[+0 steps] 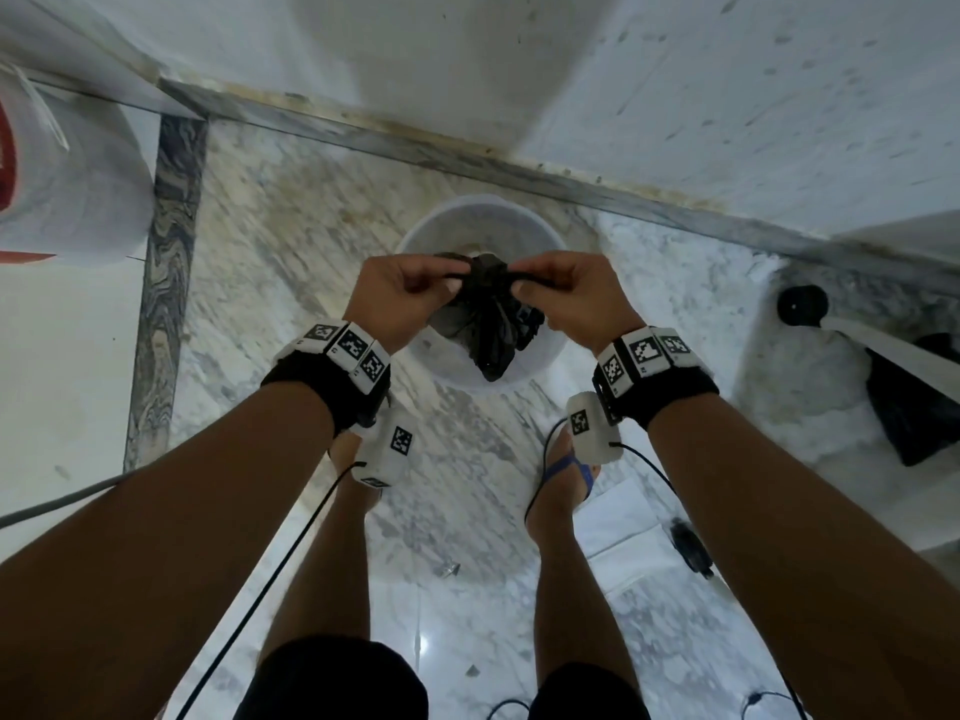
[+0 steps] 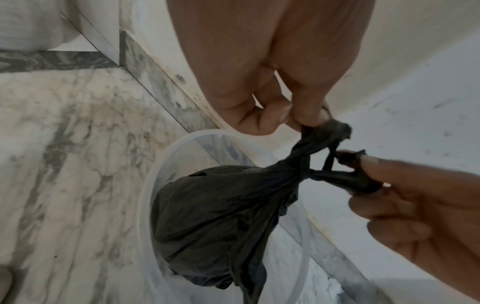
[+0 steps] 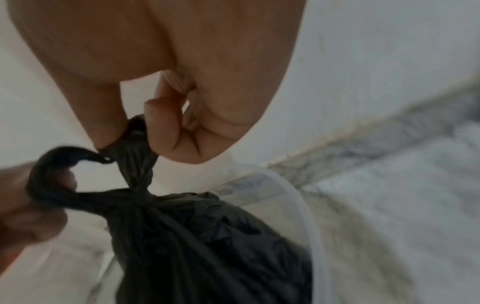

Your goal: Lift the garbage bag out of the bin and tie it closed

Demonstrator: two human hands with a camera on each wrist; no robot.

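Both hands pinching garbage bag ends above bin

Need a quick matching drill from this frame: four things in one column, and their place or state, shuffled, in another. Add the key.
Things:
1. garbage bag
2. bin
3. left hand
4. right hand

States:
A. pinches the twisted bag end on the person's right side of the knot
B. stands on the marble floor beneath the bag, translucent white
C. black, neck gathered and crossed into a knot, hangs over the bin
D. pinches the twisted bag end on the person's left side of the knot

Pairs: 1-C, 2-B, 3-D, 4-A
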